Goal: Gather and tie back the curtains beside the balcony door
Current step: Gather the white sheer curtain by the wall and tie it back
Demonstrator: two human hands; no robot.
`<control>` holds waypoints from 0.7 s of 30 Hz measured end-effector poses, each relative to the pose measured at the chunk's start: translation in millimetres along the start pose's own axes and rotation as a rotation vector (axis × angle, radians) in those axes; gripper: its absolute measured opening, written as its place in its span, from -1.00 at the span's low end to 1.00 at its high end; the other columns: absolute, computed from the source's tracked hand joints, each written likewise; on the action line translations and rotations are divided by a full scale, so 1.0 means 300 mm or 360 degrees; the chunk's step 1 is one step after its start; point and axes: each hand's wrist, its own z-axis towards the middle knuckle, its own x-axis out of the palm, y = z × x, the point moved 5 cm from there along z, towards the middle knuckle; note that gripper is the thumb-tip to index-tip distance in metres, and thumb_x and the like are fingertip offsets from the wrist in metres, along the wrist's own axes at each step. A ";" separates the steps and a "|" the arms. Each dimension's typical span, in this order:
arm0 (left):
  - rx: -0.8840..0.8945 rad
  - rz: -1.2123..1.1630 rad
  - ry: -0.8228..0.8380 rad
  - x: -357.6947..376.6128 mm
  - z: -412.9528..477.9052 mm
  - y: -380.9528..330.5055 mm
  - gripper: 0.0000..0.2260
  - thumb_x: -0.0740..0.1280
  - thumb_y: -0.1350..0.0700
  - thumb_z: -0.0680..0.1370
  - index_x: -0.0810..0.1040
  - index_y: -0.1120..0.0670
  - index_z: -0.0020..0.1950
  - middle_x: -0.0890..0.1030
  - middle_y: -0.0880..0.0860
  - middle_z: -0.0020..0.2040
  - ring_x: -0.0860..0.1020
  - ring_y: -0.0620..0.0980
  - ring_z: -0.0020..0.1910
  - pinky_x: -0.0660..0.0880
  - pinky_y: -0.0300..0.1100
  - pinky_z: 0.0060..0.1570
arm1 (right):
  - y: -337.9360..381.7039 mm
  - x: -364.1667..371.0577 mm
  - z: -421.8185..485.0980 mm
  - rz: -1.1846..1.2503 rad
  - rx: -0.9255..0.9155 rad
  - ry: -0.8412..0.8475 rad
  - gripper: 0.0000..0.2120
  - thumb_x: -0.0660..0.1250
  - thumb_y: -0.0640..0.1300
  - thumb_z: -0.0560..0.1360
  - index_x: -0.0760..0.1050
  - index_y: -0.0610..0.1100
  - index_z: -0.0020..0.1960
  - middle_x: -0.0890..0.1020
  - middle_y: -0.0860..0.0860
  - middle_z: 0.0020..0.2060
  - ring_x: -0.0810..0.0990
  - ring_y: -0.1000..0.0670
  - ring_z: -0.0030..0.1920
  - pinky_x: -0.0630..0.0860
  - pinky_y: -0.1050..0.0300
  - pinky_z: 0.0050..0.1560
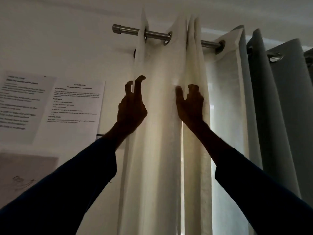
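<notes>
Up by the rod (157, 35): white curtain (159, 133) hangs bunched in folds, between both hands.
Left hand (132, 106): fingers curl round the curtain's left edge.
Right hand (190, 106): pinches a fold on the right side.
Do it well: squeeze both sides together, keep folds even, let rings (168, 38) slide gently.
Around: grey curtain (279, 107) just beside; papers (74, 102) on the wall.
In the way: nothing to tie with shows.

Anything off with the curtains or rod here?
Nothing broken or fallen. The white curtain hangs bunched on the rod, visible rings threaded; the grey curtain hangs beside it. Only a bright gap shows between white folds below the right hand.
</notes>
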 end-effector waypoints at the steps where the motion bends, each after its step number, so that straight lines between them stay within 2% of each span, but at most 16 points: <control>1: 0.0039 0.0035 -0.0013 0.003 0.018 0.001 -0.40 0.30 0.35 0.48 0.25 -0.04 0.44 0.35 0.18 0.41 0.58 -0.01 -0.32 0.62 -0.13 -0.36 | 0.005 0.017 0.021 0.0045 0.0151 0.0091 -0.27 0.25 0.31 0.55 0.32 -0.24 0.44 0.57 -0.16 0.25 0.57 -0.10 0.22 0.54 0.02 0.22; 3: 0.0068 0.0076 -0.0030 0.014 0.057 0.005 -0.60 0.29 0.27 0.54 0.37 0.04 0.35 0.41 0.18 0.37 0.63 0.10 -0.11 0.61 -0.10 -0.14 | 0.033 0.049 0.053 -0.0025 0.0187 0.0208 -0.21 0.28 0.38 0.49 0.36 -0.24 0.40 0.58 -0.15 0.20 0.59 -0.11 0.18 0.55 0.06 0.14; 5: -0.0057 0.0094 0.0043 0.042 0.101 0.023 -0.67 0.24 0.25 0.57 0.42 0.13 0.33 0.46 0.18 0.31 0.58 0.19 0.09 0.53 0.01 0.05 | 0.066 0.086 0.071 -0.0297 0.0039 0.0275 -0.38 0.32 0.23 0.55 0.40 -0.26 0.35 0.55 -0.17 0.23 0.55 -0.14 0.21 0.49 0.05 0.14; 7: -0.0201 0.0104 0.0162 0.090 0.132 0.044 -0.66 0.18 0.30 0.55 0.46 0.18 0.32 0.51 0.21 0.27 0.51 0.23 0.19 0.47 0.07 0.16 | 0.048 0.110 0.086 -0.0501 -0.0173 0.0316 -0.60 0.24 0.01 0.63 0.46 -0.28 0.29 0.54 -0.19 0.23 0.54 -0.16 0.20 0.44 0.07 0.08; 9: -0.0152 0.0049 0.0258 0.156 0.140 0.032 -0.60 0.15 0.32 0.53 0.50 0.14 0.34 0.54 0.18 0.29 0.50 0.20 0.26 0.43 0.04 0.27 | 0.014 0.060 0.073 -0.0597 -0.0482 0.0229 -0.72 0.20 -0.16 0.59 0.58 -0.35 0.07 0.63 -0.24 0.01 0.63 -0.23 -0.01 0.52 0.06 -0.11; 11: 0.0030 -0.0082 0.0334 0.223 0.146 -0.023 -0.57 0.18 0.30 0.55 0.49 0.08 0.41 0.53 0.14 0.36 0.48 0.13 0.34 0.38 -0.02 0.39 | -0.115 -0.004 0.111 -0.0658 -0.0602 0.0189 -0.69 0.19 -0.17 0.47 0.64 -0.35 -0.17 0.66 -0.26 -0.23 0.68 -0.25 -0.28 0.59 0.04 -0.30; 12: 0.0128 -0.0161 0.0339 0.243 0.159 -0.067 -0.58 0.20 0.29 0.56 0.49 0.10 0.41 0.53 0.13 0.37 0.47 0.12 0.36 0.35 -0.03 0.41 | -0.169 -0.059 0.146 -0.0673 -0.0507 0.0118 -0.69 0.20 -0.17 0.47 0.65 -0.35 -0.14 0.67 -0.27 -0.20 0.69 -0.26 -0.26 0.61 0.02 -0.26; 13: 0.0221 -0.0243 0.0319 0.268 0.180 -0.119 -0.59 0.20 0.29 0.55 0.50 0.12 0.40 0.54 0.14 0.36 0.47 0.12 0.36 0.34 -0.04 0.42 | -0.209 -0.124 0.185 -0.0707 -0.0320 0.0031 -0.71 0.22 -0.19 0.51 0.64 -0.34 0.01 0.67 -0.28 -0.06 0.69 -0.28 -0.10 0.62 -0.01 -0.09; 15: 0.0385 -0.0407 0.0310 0.297 0.217 -0.260 -0.57 0.19 0.31 0.52 0.52 0.16 0.38 0.55 0.16 0.34 0.48 0.16 0.35 0.30 -0.05 0.40 | -0.303 -0.255 0.244 -0.0902 -0.0007 -0.0014 -0.68 0.26 -0.21 0.58 0.52 -0.25 0.31 0.54 -0.22 0.28 0.50 -0.25 0.30 0.40 -0.08 0.34; 16: 0.0446 -0.0479 0.0368 0.318 0.225 -0.339 -0.55 0.18 0.31 0.51 0.51 0.16 0.39 0.54 0.16 0.35 0.45 0.16 0.35 0.26 -0.08 0.40 | -0.357 -0.310 0.260 -0.0902 0.0164 0.0006 -0.64 0.29 -0.21 0.58 0.48 -0.22 0.37 0.48 -0.21 0.36 0.41 -0.24 0.39 0.30 -0.10 0.42; 18: 0.0451 -0.0557 0.0512 0.357 0.201 -0.480 -0.50 0.18 0.33 0.49 0.45 0.13 0.44 0.50 0.14 0.38 0.40 0.13 0.37 0.21 -0.13 0.39 | -0.411 -0.393 0.254 -0.0876 0.0320 -0.0082 -0.62 0.31 -0.22 0.58 0.47 -0.26 0.38 0.44 -0.24 0.41 0.36 -0.25 0.43 0.29 -0.11 0.43; 21: 0.0302 -0.0649 0.0565 0.392 0.139 -0.522 -0.46 0.18 0.38 0.48 0.40 0.15 0.47 0.48 0.15 0.39 0.38 0.13 0.37 0.23 -0.14 0.35 | -0.424 -0.407 0.201 -0.0933 0.0376 -0.0120 -0.57 0.26 -0.08 0.64 0.41 -0.26 0.43 0.42 -0.25 0.43 0.37 -0.26 0.43 0.32 -0.11 0.39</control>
